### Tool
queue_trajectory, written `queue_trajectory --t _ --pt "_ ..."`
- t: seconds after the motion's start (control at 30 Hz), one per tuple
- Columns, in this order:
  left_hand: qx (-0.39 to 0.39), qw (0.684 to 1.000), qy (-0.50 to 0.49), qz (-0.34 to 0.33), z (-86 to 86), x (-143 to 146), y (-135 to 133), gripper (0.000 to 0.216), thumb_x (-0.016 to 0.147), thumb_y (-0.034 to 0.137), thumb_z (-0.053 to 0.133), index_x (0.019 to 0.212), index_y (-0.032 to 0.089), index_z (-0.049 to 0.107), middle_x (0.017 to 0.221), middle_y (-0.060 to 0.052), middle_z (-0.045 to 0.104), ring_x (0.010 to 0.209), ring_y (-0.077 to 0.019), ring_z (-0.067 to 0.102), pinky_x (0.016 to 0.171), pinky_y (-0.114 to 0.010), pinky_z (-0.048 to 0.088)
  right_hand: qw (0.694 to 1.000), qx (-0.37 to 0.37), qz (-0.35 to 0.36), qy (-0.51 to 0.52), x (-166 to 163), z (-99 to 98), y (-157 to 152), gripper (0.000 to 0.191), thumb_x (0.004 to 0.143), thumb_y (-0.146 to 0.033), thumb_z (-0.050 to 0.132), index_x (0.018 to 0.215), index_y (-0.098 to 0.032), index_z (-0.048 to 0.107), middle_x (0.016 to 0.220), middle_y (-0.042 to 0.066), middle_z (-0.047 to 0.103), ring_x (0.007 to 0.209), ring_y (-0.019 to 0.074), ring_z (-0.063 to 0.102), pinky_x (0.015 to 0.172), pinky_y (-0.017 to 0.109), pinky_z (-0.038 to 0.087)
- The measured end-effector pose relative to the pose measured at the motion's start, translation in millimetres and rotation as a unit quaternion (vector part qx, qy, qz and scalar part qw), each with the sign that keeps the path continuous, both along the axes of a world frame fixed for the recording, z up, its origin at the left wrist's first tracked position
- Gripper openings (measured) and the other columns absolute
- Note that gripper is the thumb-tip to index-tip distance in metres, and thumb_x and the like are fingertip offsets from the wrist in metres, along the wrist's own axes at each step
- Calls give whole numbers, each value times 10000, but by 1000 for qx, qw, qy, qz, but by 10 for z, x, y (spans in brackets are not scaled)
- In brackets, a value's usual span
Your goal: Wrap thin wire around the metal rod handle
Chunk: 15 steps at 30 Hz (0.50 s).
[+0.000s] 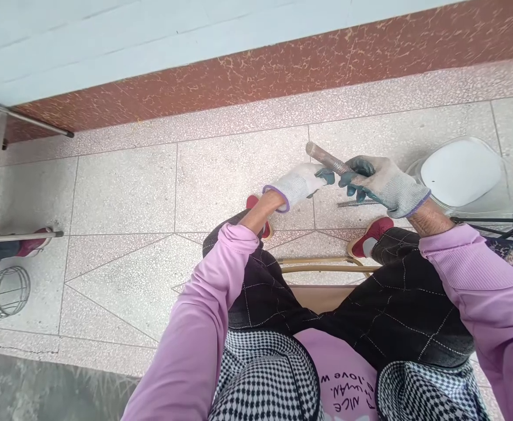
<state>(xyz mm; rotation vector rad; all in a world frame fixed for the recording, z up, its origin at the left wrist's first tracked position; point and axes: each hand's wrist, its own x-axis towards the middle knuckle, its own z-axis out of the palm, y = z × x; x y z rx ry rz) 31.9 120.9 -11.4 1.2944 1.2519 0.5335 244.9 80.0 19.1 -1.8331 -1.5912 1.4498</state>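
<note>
Holding a short metal rod (326,156) out in front of my knees, I have both gloved hands on it. It sits between my two hands, above the pale tiled floor (221,175), with its upper end sticking free past my fingers. Its long axis runs on a slant: the free end points up and to the left, toward the red-brown skirting (283,64), and the lower end runs down to the right into my right hand (381,184).

My left hand (302,182) meets the rod from the left, its dark fingertips pressed together on the shaft just below the free end. My right hand is curled closed around the lower part, fingers wrapped over it. A thin metal pin (355,203) also sticks out leftward from under my right hand, lying nearly level; I cannot tell how it is held.

Just beside my right hand stands a white stool (460,172). My red shoes (370,234) rest on the floor below my hands.
</note>
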Motion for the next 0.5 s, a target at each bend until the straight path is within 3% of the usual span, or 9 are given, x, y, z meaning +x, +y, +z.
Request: queue_trajectory --t 0.13,0.23,0.37,0.5 --pt "2 993 28 -114 24 41 -12 119 999 197 730 947 227 833 835 -51 752 771 -193 662 717 -351 558 986 100 1 -130 5 -17 50 433 1016 -389 705 1425 -248 720 1095 112 816 936 302 760 825 445 644" --pt "7 991 32 -130 28 98 8 116 1009 223 727 1012 235 842 955 -58 807 787 -171 660 766 -365 586 980 141 40 -138 43 -24 97 640 1033 -308 655 1669 -278 588 1301 116 818 1090 322 773 949 463 628" --pt "-12 993 30 -117 21 123 39 55 992 285 794 982 268 846 1047 -64 840 883 -180 673 830 -428 591 950 171 81 -251 176 -58 206 669 1052 -252 626 1720 -257 578 1458 171 768 1200 367 747 1028 492 574" --pt "0 995 39 -95 31 14 55 129 1021 359 795 938 266 831 916 -76 807 987 -221 660 855 -465 571 941 105 129 -296 336 -136 258 600 992 -201 741 1588 -262 715 1203 163 831 943 332 726 913 487 550"
